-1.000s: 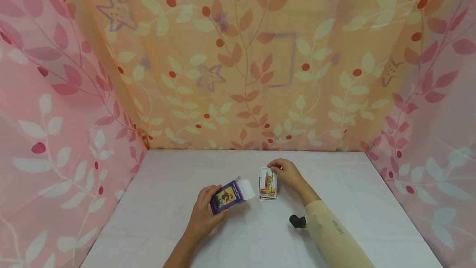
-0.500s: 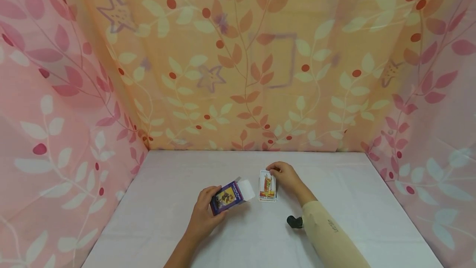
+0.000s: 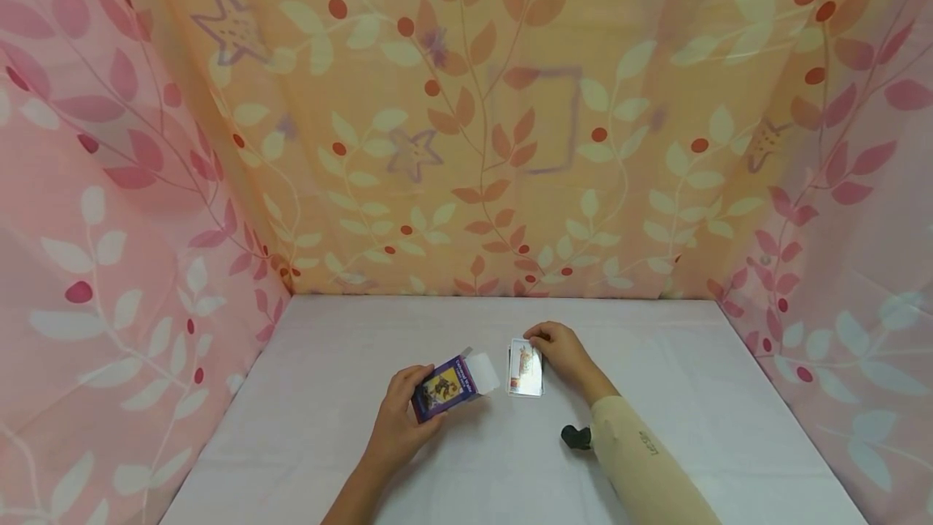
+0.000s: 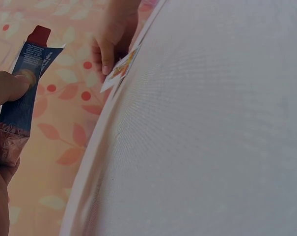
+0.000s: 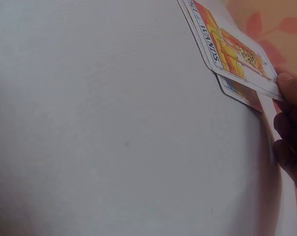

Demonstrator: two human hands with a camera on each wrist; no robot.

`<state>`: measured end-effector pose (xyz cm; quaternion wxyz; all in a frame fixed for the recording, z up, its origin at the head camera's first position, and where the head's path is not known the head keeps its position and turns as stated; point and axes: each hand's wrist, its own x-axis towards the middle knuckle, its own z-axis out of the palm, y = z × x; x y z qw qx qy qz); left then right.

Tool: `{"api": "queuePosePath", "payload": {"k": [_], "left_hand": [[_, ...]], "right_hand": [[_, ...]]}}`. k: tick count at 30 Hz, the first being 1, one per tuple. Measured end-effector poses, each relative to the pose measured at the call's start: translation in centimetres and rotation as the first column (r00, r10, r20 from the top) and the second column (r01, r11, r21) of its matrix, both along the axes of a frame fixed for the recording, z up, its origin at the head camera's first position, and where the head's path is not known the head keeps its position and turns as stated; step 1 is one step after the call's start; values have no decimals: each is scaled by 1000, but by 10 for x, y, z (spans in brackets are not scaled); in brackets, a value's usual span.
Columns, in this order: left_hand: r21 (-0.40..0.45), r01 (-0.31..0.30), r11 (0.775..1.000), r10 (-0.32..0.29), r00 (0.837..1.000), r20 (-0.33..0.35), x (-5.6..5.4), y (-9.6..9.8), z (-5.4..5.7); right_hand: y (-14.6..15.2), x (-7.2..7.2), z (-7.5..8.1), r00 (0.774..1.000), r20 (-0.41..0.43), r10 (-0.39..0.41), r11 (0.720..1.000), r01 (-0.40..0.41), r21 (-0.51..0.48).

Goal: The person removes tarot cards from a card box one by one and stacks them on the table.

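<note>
A card box [image 3: 443, 388] is gripped by the left hand [image 3: 399, 420]; toward the box's three o'clock, a card [image 3: 526, 371] over other cards [image 5: 241, 92] is pinched by the right hand [image 3: 564, 349].

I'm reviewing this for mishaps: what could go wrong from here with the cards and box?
The white-bordered rectangular cards lie unevenly, one jutting out underneath, so they might fan apart if nudged. The right hand pinches the top card near a corner, so it could slip. The purple cardboard box in the left hand has its white flap open, so anything inside might slide out.
</note>
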<state>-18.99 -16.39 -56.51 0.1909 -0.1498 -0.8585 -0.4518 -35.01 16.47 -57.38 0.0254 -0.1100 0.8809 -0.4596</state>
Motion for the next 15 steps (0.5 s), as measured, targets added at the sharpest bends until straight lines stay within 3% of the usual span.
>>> {"api": "queuePosePath", "payload": {"k": [15], "left_hand": [[6,1,1000,-1,1000,-21,-1,0,-2]], "right_hand": [[-5,-5,-8,999,-43,-2,996,5,85]]}}
